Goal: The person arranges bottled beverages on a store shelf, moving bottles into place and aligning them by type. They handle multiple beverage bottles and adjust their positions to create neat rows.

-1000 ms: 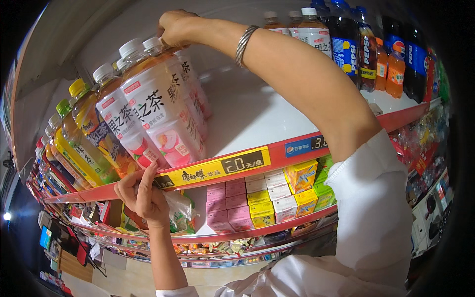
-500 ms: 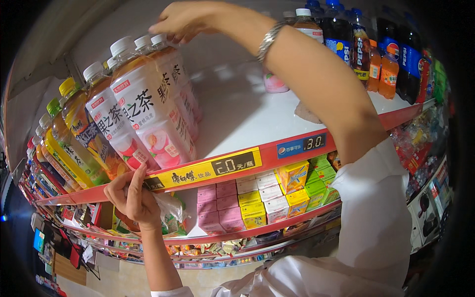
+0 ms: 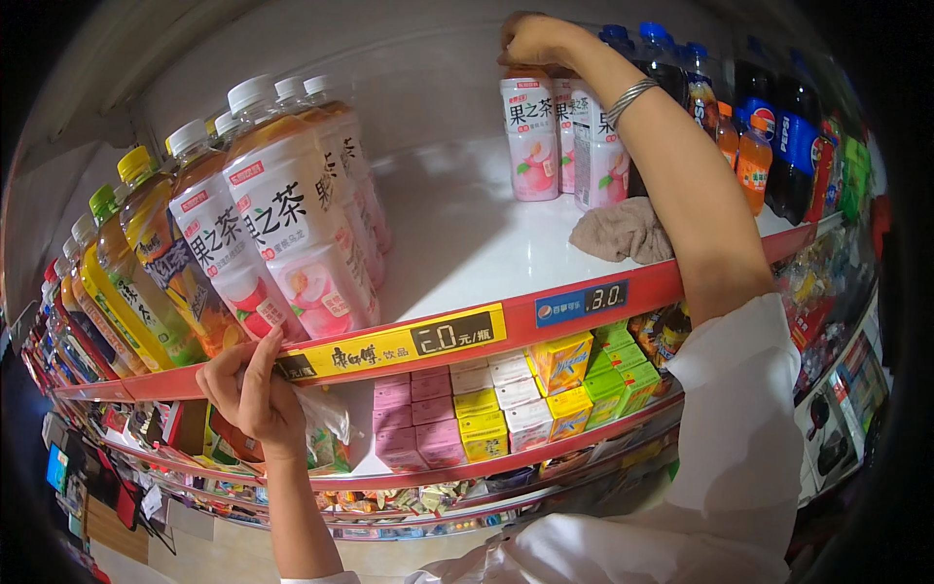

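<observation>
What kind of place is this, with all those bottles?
Probably a shop: many drink bottles stand on a shelf, price labels run along its red edge, and small colourful boxes are stacked below.

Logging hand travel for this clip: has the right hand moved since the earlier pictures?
Yes, to the right: against the yellow price strip, the right hand has gone from above its left part to beyond its right end.

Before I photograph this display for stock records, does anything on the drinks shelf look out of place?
Yes: a crumpled greyish-brown cloth lies on the white shelf, near its red front edge, in front of the pink-and-white bottles on the right. It looks odd loose among bottled drinks. No spill shows.
</observation>
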`<state>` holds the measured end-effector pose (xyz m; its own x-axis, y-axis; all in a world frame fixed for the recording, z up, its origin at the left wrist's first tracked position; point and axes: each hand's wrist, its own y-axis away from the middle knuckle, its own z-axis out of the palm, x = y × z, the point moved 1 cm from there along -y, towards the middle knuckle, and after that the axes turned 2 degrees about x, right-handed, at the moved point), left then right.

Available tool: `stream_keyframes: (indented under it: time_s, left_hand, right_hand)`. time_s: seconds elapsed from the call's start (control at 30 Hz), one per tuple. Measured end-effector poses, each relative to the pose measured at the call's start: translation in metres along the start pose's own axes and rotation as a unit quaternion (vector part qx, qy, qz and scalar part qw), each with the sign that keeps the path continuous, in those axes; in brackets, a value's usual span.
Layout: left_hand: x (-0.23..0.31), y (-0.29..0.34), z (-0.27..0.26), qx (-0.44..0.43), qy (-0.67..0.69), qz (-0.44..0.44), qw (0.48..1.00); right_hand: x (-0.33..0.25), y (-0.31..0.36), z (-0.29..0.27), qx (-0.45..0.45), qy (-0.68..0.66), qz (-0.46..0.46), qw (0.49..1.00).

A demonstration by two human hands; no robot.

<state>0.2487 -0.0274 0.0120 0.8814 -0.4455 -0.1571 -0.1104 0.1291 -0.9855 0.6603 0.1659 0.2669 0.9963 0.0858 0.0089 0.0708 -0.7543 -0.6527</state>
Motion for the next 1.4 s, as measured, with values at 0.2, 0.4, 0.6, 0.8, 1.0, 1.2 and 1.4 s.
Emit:
stream_keyframes:
  time_s: [0.2,0.4,0.6,0.8,1.0,1.2,1.4]
  left_hand:
    - [0.001,0.0,0.001,0.01,0.005,-0.005,1.0]
    - [-0.003,0.001,0.001,0.009,0.005,-0.004,1.0]
    - [-0.006,0.005,-0.004,-0.008,-0.002,0.0,1.0]
    - [-0.001,0.0,0.007,0.027,0.018,0.007,0.999]
    - [-0.005,0.002,0.003,0.038,-0.002,0.01,0.999]
    - [-0.005,0.002,0.002,0.029,0.009,0.008,1.0]
    - [-0.007,0.004,-0.001,0.016,0.007,0.007,1.0]
  right_hand:
    - [-0.048,-0.007,0.008,0.065,-0.052,-0.066,0.994]
    - [-0.141,-0.017,0.013,0.054,-0.152,-0.064,0.985]
    - [-0.199,-0.033,0.04,0.083,-0.146,-0.071,0.983]
    - [-0.18,-0.079,0.047,-0.001,-0.27,-0.03,0.962]
    - [-0.197,-0.034,0.011,-0.084,-0.252,-0.119,0.957]
    - [-0.186,-0.05,0.02,-0.162,-0.345,-0.079,0.921]
    - [-0.178,-0.061,0.022,-0.068,-0.23,-0.142,0.96]
